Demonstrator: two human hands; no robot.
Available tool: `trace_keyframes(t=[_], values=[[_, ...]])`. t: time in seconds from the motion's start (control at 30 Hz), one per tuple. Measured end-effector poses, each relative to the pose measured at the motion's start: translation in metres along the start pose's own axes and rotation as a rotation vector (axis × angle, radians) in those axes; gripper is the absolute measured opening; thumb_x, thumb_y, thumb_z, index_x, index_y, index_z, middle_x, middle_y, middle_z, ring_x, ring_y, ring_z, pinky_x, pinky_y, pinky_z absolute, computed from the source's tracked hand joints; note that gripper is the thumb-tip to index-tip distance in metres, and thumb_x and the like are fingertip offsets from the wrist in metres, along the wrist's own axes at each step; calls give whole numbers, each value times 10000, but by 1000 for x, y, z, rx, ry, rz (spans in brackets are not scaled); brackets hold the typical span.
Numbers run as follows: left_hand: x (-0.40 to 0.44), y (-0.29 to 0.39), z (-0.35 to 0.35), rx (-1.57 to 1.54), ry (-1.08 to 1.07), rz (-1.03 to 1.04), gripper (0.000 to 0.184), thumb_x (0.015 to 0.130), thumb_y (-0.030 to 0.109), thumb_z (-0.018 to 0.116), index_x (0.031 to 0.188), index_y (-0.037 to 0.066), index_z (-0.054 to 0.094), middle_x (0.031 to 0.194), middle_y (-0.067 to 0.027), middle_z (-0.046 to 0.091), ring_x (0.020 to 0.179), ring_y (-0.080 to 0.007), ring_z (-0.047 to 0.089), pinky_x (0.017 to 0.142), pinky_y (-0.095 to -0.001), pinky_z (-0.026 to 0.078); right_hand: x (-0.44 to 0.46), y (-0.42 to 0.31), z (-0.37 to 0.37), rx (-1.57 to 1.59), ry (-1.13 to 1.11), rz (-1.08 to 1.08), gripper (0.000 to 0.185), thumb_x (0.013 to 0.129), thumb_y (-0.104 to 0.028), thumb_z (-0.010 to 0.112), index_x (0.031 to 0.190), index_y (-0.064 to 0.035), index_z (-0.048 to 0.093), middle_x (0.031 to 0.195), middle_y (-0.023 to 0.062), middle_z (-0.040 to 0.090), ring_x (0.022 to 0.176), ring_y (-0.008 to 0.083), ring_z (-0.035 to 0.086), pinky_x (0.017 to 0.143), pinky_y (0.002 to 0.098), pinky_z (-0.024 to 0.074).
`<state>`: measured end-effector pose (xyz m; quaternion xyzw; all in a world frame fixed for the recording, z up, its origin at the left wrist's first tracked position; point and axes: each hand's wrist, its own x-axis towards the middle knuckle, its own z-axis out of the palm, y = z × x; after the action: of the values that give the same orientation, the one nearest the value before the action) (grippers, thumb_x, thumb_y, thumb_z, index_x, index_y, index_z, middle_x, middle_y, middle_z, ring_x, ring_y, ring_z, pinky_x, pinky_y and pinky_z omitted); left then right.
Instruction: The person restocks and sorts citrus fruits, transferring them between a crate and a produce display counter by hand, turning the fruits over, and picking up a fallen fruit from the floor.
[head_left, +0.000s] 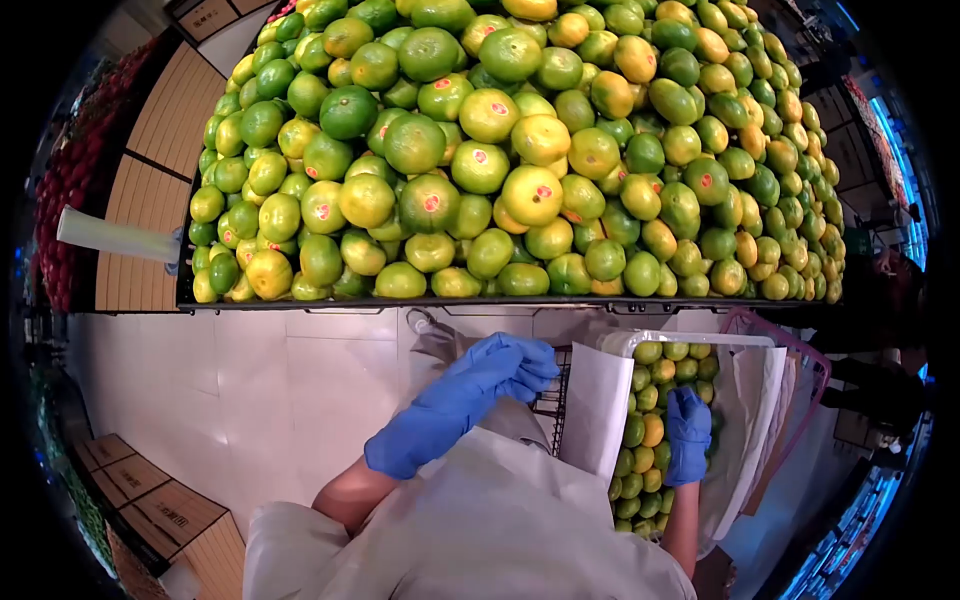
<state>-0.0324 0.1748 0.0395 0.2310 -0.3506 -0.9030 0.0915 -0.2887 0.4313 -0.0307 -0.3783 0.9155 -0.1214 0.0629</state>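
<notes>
My left hand [515,368], in a blue glove, hangs in front of my body beside a black wire rack [550,400]. Its fingers are curled together, and no fruit shows in them. In an open box [598,400] at the right, my right hand [688,435], also in a blue glove, reaches down onto the green and orange mandarins [645,462]. The fingers of this hand are bent and close together over the fruit; what lies under them is hidden. White liner paper [755,420] stands up along the box's side.
A large heap of mandarins [480,160], several with red stickers, fills a black-edged display stand [400,303] ahead. A pale roll [115,235] sticks out at its left. Brown cartons [150,495] stand lower left. A pink rail [815,390] runs beside the box, with a dark-clothed person [880,330] beyond.
</notes>
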Motion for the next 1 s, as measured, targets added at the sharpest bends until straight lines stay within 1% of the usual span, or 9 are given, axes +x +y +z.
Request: trace_keyframes(t=[0.07,0.13,0.23,0.4,0.53,0.6,0.73,0.9,1.0], values=[[-5,-10,13,1,33,64,383,988,286,375,1167,-25,508,1095,-122,574,960,-177,551,828,-312,448,-10,37,27,215,-133,27,158,835,-122,590,961,-27,595,900,177,606,850,357,569,740,418,462],[-4,-26,20,-39,34,43,370,989,279,367,1154,-19,512,1087,-123,572,948,-178,552,827,-313,448,-15,48,47,142,-127,-53,369,805,-125,623,1158,-59,538,1107,161,569,1047,343,517,882,416,440],[1,-48,33,-21,58,5,374,987,288,379,1155,-15,521,1087,-121,579,947,-173,554,832,-309,449,-9,51,86,115,-97,-100,634,746,-185,695,1310,-88,421,1277,221,441,1127,397,446,953,437,403],[10,-74,34,12,-8,-122,403,962,314,436,1179,-12,531,1079,-110,595,962,-167,562,853,-300,448,7,35,113,245,-240,-278,607,742,-166,673,1298,-89,442,1243,221,469,1113,384,460,950,421,407],[6,-77,40,14,42,-164,411,952,315,452,1191,-13,524,1080,-111,593,975,-171,563,867,-305,447,-1,34,92,335,-424,-223,600,746,-150,663,1301,-88,444,1234,218,476,1117,374,466,961,402,405],[3,-79,40,-1,53,-132,409,955,311,447,1194,-12,523,1080,-113,592,981,-172,563,876,-309,445,-13,32,79,623,-612,-208,626,739,-146,665,1317,-89,430,1256,220,459,1147,368,454,977,391,398],[8,-88,41,-20,36,-162,401,962,300,433,1200,-10,521,1083,-107,592,987,-170,556,888,-309,436,-21,29,107,477,-492,-299,671,729,-162,688,1335,-87,409,1287,222,418,1170,377,434,991,375,387],[18,-94,50,-29,-26,-241,387,969,291,420,1189,-3,540,1092,-92,594,987,-154,544,898,-306,421,-2,48,102,905,-878,-101,642,758,-194,699,1318,-49,421,1277,175,462,1179,305,442,1019,353,353],[25,-102,51,-45,-63,-238,389,969,294,420,1182,-6,547,1096,-96,597,974,-152,550,894,-305,425,1,50,110,842,-796,-128,636,745,-207,714,1292,-41,435,1237,162,498,1149,290,468,999,348,368]])
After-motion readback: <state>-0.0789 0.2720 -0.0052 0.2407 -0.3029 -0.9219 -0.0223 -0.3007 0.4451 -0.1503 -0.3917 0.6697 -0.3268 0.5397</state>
